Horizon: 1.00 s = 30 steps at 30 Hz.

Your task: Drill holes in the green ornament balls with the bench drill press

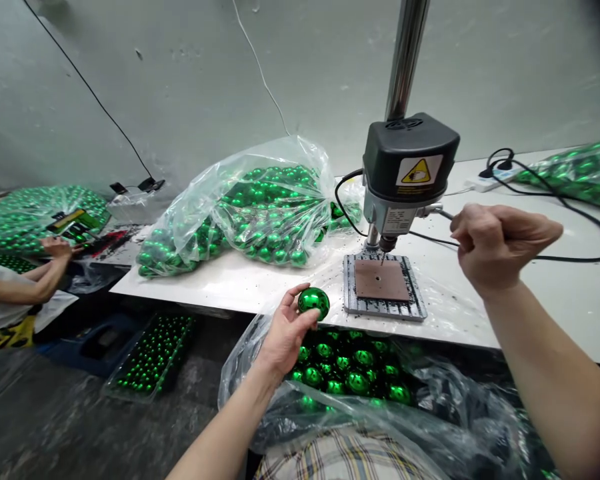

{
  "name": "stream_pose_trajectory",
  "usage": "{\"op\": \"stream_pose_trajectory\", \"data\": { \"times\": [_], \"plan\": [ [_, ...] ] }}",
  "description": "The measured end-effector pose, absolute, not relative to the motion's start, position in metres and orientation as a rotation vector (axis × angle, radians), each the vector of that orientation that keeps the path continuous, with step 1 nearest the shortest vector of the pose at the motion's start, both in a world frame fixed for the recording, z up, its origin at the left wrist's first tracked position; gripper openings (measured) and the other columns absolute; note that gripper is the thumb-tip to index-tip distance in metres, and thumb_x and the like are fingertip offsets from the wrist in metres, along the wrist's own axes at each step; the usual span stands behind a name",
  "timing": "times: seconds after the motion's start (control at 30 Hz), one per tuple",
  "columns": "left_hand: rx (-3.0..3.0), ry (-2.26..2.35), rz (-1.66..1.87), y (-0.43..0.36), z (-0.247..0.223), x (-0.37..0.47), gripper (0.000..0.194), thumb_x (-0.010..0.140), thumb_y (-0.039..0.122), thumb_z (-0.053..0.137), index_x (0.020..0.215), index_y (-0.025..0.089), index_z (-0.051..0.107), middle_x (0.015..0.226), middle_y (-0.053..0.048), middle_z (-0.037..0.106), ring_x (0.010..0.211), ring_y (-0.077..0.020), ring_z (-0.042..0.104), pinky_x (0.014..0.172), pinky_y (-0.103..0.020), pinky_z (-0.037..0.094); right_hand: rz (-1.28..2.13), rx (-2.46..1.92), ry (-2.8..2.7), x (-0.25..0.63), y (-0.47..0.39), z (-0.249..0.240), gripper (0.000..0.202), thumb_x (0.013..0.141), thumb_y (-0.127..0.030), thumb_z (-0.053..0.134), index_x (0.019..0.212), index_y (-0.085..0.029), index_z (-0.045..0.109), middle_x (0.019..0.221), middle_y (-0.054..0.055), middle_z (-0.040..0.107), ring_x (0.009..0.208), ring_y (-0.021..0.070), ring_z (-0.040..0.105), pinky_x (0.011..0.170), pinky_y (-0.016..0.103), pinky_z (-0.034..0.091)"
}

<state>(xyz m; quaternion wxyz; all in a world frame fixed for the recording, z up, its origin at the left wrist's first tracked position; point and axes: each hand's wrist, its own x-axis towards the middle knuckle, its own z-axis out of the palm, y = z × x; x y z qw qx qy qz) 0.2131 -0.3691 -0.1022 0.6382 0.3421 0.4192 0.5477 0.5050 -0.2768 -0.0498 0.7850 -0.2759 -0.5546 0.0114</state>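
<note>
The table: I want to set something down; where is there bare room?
Table looks bare right of the right hand, between cord and its front edge; also a strip before the middle bag. Crowded: under that bag and the drill.

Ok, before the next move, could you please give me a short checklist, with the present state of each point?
1. Green ball gripped: ok, it sits between the thumb and fingers of the left hand.
2. Left hand apart from the drill bit: ok, there is a visible gap.
3. Right hand holding a lever: cannot tell; it is closed beside the drill press, its inside hidden.
4. Brown plate on the slotted base: ok, lying flat.
5. Base free of debris: not ok, dark chips lie there.
6. Drill bit stopped: cannot tell.
</note>
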Motion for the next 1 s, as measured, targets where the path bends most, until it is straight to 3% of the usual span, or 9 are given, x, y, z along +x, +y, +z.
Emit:
{"op": "stream_pose_trajectory", "data": {
  "times": [0.13, 0.4, 0.47, 0.6, 0.67, 0.73, 0.8, 0.9, 1.0],
  "plan": [
    [1.225, 1.217, 1.244, -0.369, -0.104, 0.217, 0.055, 0.064, 0.021, 0.088, 0.116, 0.021, 0.069, 0.1, -0.003, 0.067, 0.084, -0.0149, 0.061, 0.079, -0.026, 0.049, 0.039, -0.616, -1.193, 0.507, -0.278, -0.051, 0.029, 0.075, -0.012, 0.065, 0.047, -0.019, 0.063, 0.038, -0.003, 0.045, 0.032, 0.0088, 0.043, 0.038, 0.028, 0.031],
    [1.376, 1.275, 1.175, -0.367, -0.11, 0.214, 0.056, 0.071, 0.033, 0.084, 0.122, 0.022, 0.067, 0.106, -0.007, 0.065, 0.099, -0.0227, 0.064, 0.093, -0.037, 0.052, 0.048, -0.598, -1.177, 0.507, -0.277, -0.05, 0.03, 0.076, -0.012, 0.065, 0.046, -0.019, 0.062, 0.038, -0.003, 0.044, 0.033, 0.0098, 0.044, 0.037, 0.028, 0.029],
    [1.524, 1.325, 1.009, -0.372, -0.114, 0.207, 0.055, 0.072, 0.036, 0.084, 0.123, 0.023, 0.067, 0.111, -0.009, 0.064, 0.103, -0.0261, 0.064, 0.097, -0.042, 0.051, 0.046, -0.596, -1.178, 0.506, -0.278, -0.05, 0.031, 0.076, -0.011, 0.065, 0.046, -0.019, 0.062, 0.038, -0.003, 0.044, 0.033, 0.0101, 0.045, 0.037, 0.028, 0.03],
    [1.865, 1.313, 0.421, -0.381, -0.122, 0.192, 0.079, 0.054, 0.039, 0.096, 0.128, 0.027, 0.07, 0.123, -0.013, 0.064, 0.116, -0.0393, 0.061, 0.102, -0.054, 0.047, 0.031, -0.597, -1.187, 0.506, -0.279, -0.05, 0.031, 0.074, -0.009, 0.065, 0.045, -0.019, 0.061, 0.038, -0.003, 0.043, 0.033, 0.0106, 0.045, 0.037, 0.028, 0.032],
    [1.903, 1.309, 0.449, -0.372, -0.121, 0.189, 0.069, 0.064, 0.041, 0.091, 0.128, 0.026, 0.069, 0.12, -0.013, 0.068, 0.114, -0.0373, 0.063, 0.1, -0.051, 0.049, 0.022, -0.598, -1.193, 0.505, -0.279, -0.049, 0.03, 0.072, -0.009, 0.065, 0.045, -0.02, 0.061, 0.038, -0.003, 0.044, 0.034, 0.0116, 0.047, 0.038, 0.029, 0.034],
    [1.92, 1.282, 0.694, -0.349, -0.115, 0.192, 0.038, 0.084, 0.036, 0.075, 0.12, 0.024, 0.071, 0.111, -0.011, 0.072, 0.105, -0.0297, 0.067, 0.096, -0.044, 0.051, 0.004, -0.598, -1.19, 0.505, -0.279, -0.05, 0.029, 0.072, -0.01, 0.065, 0.045, -0.02, 0.063, 0.037, -0.003, 0.043, 0.034, 0.013, 0.048, 0.039, 0.03, 0.036],
    [1.962, 1.199, 0.941, -0.31, -0.107, 0.203, 0.02, 0.091, 0.026, 0.06, 0.108, 0.022, 0.071, 0.103, -0.01, 0.073, 0.099, -0.0251, 0.068, 0.094, -0.04, 0.051, -0.016, -0.594, -1.18, 0.504, -0.279, -0.05, 0.029, 0.072, -0.011, 0.065, 0.045, -0.021, 0.063, 0.037, -0.003, 0.044, 0.034, 0.0135, 0.049, 0.039, 0.03, 0.037],
    [2.161, 1.121, 0.924, -0.235, -0.099, 0.227, 0.027, 0.09, 0.013, 0.047, 0.105, 0.019, 0.069, 0.104, -0.011, 0.073, 0.099, -0.0246, 0.068, 0.094, -0.04, 0.051, -0.035, -0.589, -1.169, 0.504, -0.279, -0.051, 0.03, 0.074, -0.011, 0.066, 0.046, -0.02, 0.062, 0.039, -0.003, 0.048, 0.035, 0.0135, 0.05, 0.039, 0.03, 0.038],
    [2.416, 1.408, 0.505, -0.16, -0.1, 0.247, 0.046, 0.087, 0.002, 0.037, 0.12, 0.017, 0.065, 0.118, -0.013, 0.07, 0.108, -0.0228, 0.066, 0.097, -0.037, 0.051, -0.029, -0.593, -1.183, 0.504, -0.279, -0.053, 0.031, 0.078, -0.013, 0.068, 0.048, -0.021, 0.062, 0.041, -0.004, 0.049, 0.035, 0.0126, 0.049, 0.039, 0.03, 0.039]
  ]
}}
